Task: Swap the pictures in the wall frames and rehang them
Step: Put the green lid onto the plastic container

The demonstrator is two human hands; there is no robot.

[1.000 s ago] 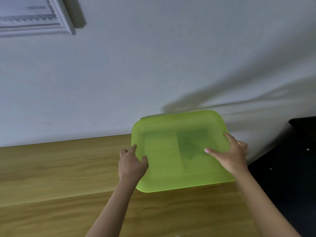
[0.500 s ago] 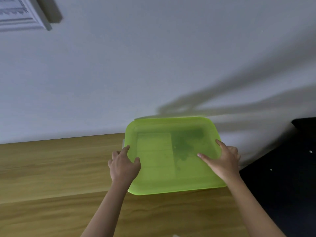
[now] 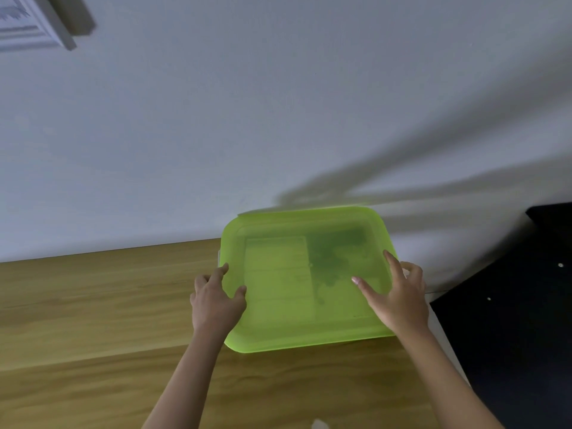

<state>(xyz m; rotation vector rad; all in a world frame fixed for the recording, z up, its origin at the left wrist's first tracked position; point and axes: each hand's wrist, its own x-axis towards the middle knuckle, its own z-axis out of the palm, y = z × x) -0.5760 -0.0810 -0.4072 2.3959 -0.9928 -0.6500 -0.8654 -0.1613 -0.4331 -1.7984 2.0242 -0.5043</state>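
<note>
A translucent lime-green lid (image 3: 297,317) lies on a box at the back right of the wooden table (image 3: 93,308), against the white wall. Dim shapes of papers or pictures show through it. My left hand (image 3: 215,300) grips the lid's left edge, thumb on top. My right hand (image 3: 397,297) rests on the lid's right side with its fingers spread and the fingertips curled over the right edge. A white picture frame (image 3: 29,24) hangs on the wall at the top left, only its lower right corner in view.
A black surface (image 3: 510,320) lies to the right of the table, lower than the tabletop. Long shadows fall across the wall (image 3: 309,103) above the box. A small white object (image 3: 318,424) peeks in at the bottom edge.
The view has shifted a little, so the lid and hands sit slightly lower and further left in the frame. Both hands keep their hold on the lid's two sides.
</note>
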